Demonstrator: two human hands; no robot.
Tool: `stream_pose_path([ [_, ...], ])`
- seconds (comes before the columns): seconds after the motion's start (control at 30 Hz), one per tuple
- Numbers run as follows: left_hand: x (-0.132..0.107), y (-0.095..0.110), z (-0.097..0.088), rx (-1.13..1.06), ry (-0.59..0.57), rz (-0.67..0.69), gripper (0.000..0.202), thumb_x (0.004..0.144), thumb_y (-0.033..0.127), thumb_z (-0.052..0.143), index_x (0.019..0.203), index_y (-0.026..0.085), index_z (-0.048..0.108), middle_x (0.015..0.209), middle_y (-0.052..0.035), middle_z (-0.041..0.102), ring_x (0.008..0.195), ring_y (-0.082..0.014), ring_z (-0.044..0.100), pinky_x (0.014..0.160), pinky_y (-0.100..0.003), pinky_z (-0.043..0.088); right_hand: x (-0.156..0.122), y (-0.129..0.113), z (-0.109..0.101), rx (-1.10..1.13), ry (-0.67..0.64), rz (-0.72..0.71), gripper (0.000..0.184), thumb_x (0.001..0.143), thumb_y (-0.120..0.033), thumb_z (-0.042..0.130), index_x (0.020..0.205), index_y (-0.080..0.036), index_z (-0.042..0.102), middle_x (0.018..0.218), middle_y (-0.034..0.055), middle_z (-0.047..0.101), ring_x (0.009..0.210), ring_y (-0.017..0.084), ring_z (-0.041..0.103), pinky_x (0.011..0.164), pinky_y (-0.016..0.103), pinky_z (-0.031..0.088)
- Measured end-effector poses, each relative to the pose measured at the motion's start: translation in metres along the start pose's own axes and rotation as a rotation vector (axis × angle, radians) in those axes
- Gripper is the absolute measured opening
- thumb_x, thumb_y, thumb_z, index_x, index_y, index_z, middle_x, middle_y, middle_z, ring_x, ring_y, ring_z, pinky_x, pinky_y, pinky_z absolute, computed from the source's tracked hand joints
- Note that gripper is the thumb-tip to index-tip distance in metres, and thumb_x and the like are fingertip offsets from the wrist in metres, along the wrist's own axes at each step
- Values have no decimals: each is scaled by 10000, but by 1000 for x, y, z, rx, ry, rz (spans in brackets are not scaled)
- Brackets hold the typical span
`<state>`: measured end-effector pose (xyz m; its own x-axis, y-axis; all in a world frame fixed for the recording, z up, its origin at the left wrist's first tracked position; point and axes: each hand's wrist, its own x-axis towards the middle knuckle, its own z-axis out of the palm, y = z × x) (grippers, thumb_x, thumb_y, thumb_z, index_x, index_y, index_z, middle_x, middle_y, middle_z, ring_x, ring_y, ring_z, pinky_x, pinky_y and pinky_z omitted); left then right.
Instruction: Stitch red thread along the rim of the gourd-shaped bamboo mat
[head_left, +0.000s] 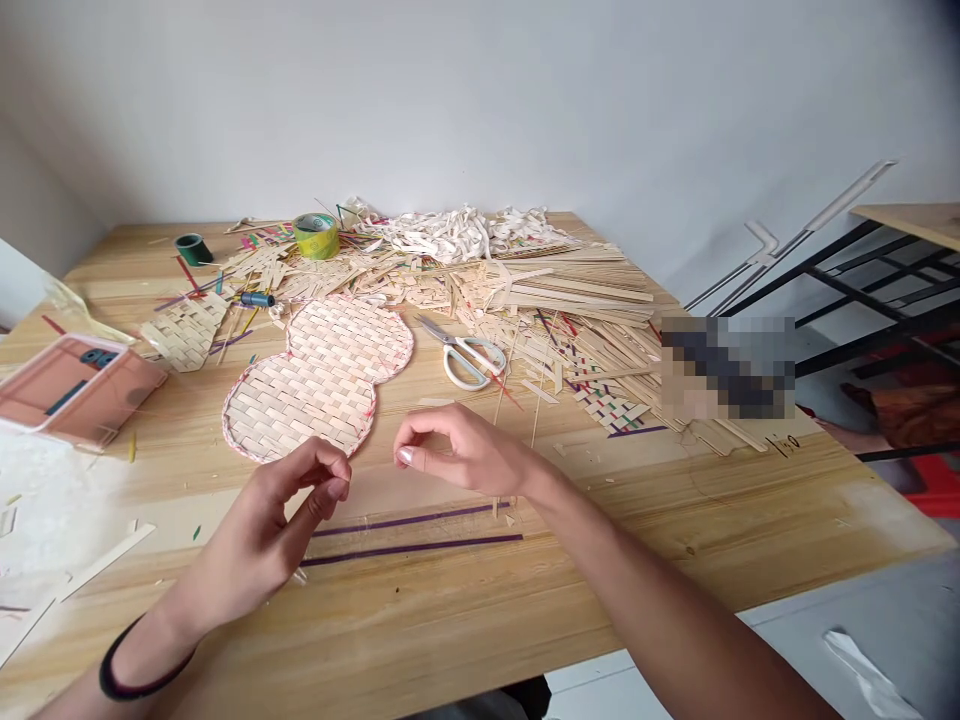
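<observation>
My left hand (pixel 270 520) is closed in a pinch, thumb against the index finger, just below the woven straw piece (pixel 315 375). Anything between those fingertips is too small to make out. To its right, my right hand (pixel 461 450) curls above the table with thumb and fingertips close together; what it may hold cannot be seen. The woven piece lies flat, with two rounded lobes and a pinkish stitched edge. Two dark purple strips (pixel 420 549) lie nearly parallel below my hands, their left ends hidden by my left hand. White-handled scissors (pixel 469 362) rest partly open beyond my right hand.
Loose pale strips (pixel 570 290), white ribbon-like scraps (pixel 457 232) and a yellow tape roll (pixel 316 237) crowd the back of the table. A pink basket (pixel 82 395) stands at left, a dark green spool (pixel 193 250) behind it. A black metal frame (pixel 847 290) is at right.
</observation>
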<state>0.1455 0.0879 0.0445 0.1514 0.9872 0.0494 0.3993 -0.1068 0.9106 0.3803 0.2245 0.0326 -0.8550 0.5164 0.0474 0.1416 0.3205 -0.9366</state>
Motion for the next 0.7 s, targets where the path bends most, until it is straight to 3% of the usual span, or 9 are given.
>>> stream_pose_path([
  [0.27, 0, -8, -2, 70, 61, 32, 226, 1115, 362, 493, 975, 222, 602, 816, 4, 569, 733, -140, 540, 657, -243, 448, 3, 14, -2, 41, 29, -5, 162, 991, -199, 639, 1017, -167, 796, 1036, 72, 819, 961, 190, 756, 868, 288, 561],
  [0.47, 0, -18, -5, 39, 139, 18, 196, 1115, 363, 509, 1013, 222, 597, 846, 5, 577, 752, -137, 543, 682, -255, 455, 4, 18, -7, 92, 88, 9, 348, 966, -219, 685, 1308, -171, 726, 919, 27, 772, 863, 165, 723, 835, 286, 549],
  [0.7, 4, -22, -9, 1, 213, 32, 204, 1110, 373, 524, 991, 221, 590, 813, 13, 565, 718, -132, 524, 656, -254, 447, 6, 27, -16, 48, 168, 37, 258, 944, -249, 681, 1190, -186, 725, 952, 54, 801, 943, 206, 762, 872, 331, 556],
])
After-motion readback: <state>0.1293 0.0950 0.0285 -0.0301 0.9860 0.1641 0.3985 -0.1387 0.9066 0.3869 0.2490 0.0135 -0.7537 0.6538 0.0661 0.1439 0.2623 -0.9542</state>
